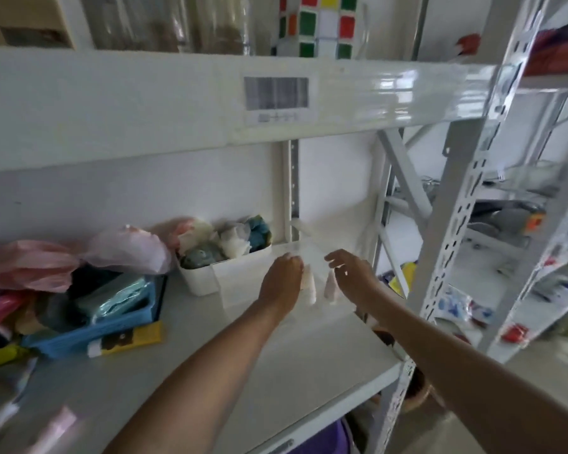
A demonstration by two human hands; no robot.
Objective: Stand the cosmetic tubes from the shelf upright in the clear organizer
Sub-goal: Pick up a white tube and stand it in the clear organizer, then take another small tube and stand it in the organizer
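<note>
Both hands reached into the clear organizer (pixel 309 253): left hand (pixel 281 280) curled beside one upright tube (pixel 310 286), contact unclear; right hand (pixel 353 273) spread open over another blurred tube (pixel 330 286).

White bin (pixel 207 280) on the shelf board, filled with crumpled wrapped items in blue, white and pink. Left of it, a pink plastic bag (pixel 79 257) lying over a blue basket (pixel 89 332) that holds teal packets. A yellow-and-black box (pixel 125 340) lies flat just in front of the basket. A barcode label (pixel 276 95) is stuck on the beam above. On the upper level, a cube tower (pixel 318 24) with coloured squares stands beside clear jars (pixel 164 21). A perforated upright post (pixel 466 198) stands at right; neighbouring racks behind it hold blurred goods.
</note>
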